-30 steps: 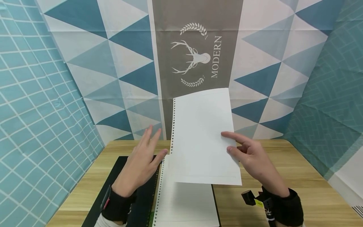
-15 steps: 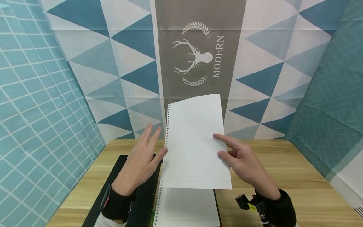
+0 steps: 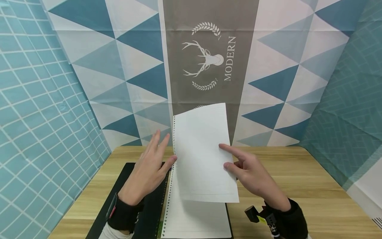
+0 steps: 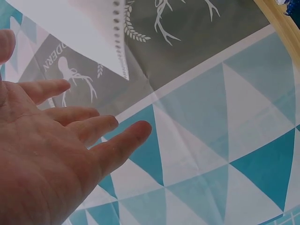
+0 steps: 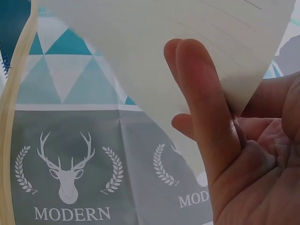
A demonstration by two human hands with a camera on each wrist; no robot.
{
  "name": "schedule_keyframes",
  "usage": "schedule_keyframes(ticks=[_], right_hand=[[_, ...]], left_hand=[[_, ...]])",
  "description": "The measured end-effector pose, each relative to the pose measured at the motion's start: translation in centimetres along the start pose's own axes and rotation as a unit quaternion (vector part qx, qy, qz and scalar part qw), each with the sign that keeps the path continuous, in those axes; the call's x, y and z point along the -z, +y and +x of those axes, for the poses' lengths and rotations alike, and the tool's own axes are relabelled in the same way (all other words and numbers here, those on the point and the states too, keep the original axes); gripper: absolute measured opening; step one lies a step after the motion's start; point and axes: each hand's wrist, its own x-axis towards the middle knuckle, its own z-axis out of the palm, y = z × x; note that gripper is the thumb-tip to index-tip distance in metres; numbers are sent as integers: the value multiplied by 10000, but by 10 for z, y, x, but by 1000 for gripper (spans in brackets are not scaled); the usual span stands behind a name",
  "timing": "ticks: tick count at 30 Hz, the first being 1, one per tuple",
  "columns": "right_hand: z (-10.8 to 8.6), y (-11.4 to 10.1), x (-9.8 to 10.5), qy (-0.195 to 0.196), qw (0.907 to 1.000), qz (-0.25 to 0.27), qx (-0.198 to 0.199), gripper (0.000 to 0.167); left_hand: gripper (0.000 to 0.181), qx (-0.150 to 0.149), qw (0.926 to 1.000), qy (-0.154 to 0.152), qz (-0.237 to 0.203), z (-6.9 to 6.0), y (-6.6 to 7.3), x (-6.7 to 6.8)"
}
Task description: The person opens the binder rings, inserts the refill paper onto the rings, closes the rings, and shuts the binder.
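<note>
My right hand (image 3: 253,174) pinches a white sheet of loose-leaf paper (image 3: 203,166) by its right edge, thumb in front and fingers partly behind. The sheet stands tilted up, with punched holes down its left side. Below it lies an opened loose-leaf binder with ruled paper (image 3: 197,219) and a black cover (image 3: 146,215) folded out to the left. In the right wrist view the fingers (image 5: 201,89) lie against the paper. My left hand (image 3: 149,172) has its fingers spread over the cover, thumb at the sheet's holed edge; whether it touches, I cannot tell.
The binder lies on a wooden table (image 3: 298,189). Behind the table hangs a patterned cloth (image 3: 206,59) with triangles and a deer head. Blue tiled cloth (image 3: 44,116) covers the left side, and teal cloth (image 3: 343,109) the right.
My right hand has brought the sheet leftward and lower, so that its holed edge has come close to my left thumb. The left hand has stayed nearly still.
</note>
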Motion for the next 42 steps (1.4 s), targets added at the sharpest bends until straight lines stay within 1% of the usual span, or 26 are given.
schedule_keyframes(ticks=[6,14,17,20,23,26,28,31,34,42], right_hand=[[0,-2,-5,-234,9997,65,-11,57],[-1,0,-13,-565,9981,224,-58,58],[0,4,-13,-712,9972,117,-208,58],[2,7,-12,-933,9940,24,-562,59],[3,10,-12,-1140,9890,-83,-943,58],[5,13,-12,-1266,9844,-314,-1182,55],[5,14,-13,-1337,9815,-546,-1253,52],[5,16,-14,-1392,9787,-866,-1233,45],[5,17,-15,-1391,9767,-1076,-1232,38],[4,24,-19,-1487,9705,-1235,-1440,29]], left_hand=[[76,17,10000,-40,17,0,0,-1],[75,43,9999,-101,-109,1,0,-2],[75,58,9998,-128,-119,1,0,-3],[76,64,9999,-124,-89,1,0,-4],[76,61,9999,-125,-94,0,0,-4],[76,86,9998,-135,-123,0,1,-4],[76,94,9998,-144,-134,0,1,-4],[76,100,9997,-150,-139,0,2,-5],[76,103,9997,-161,-135,0,1,-5],[77,103,9997,-191,-125,0,1,-8]])
